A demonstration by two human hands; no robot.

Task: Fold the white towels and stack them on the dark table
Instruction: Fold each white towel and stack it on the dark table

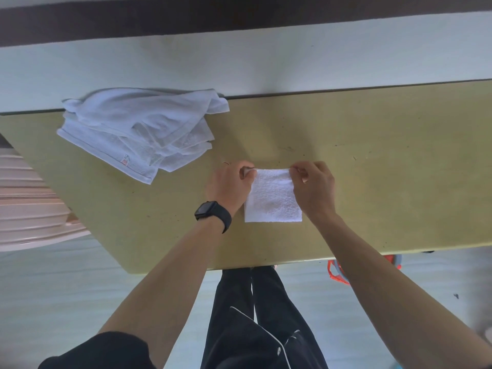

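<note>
A small white towel (272,198), folded into a rectangle, lies on the yellow-green table (372,169) near its front edge. My left hand (230,186), with a black watch on the wrist, pinches the towel's far left corner. My right hand (312,186) pinches the far right corner. Both hands hold the far edge slightly off the table. A loose pile of white towels (138,131) lies unfolded at the table's far left.
A pale ribbed plastic object (29,203) stands left of the table. The wall (266,57) runs along the table's far edge. Something orange and blue (336,272) sits on the floor below the front edge at right. My dark trousers (255,315) are below.
</note>
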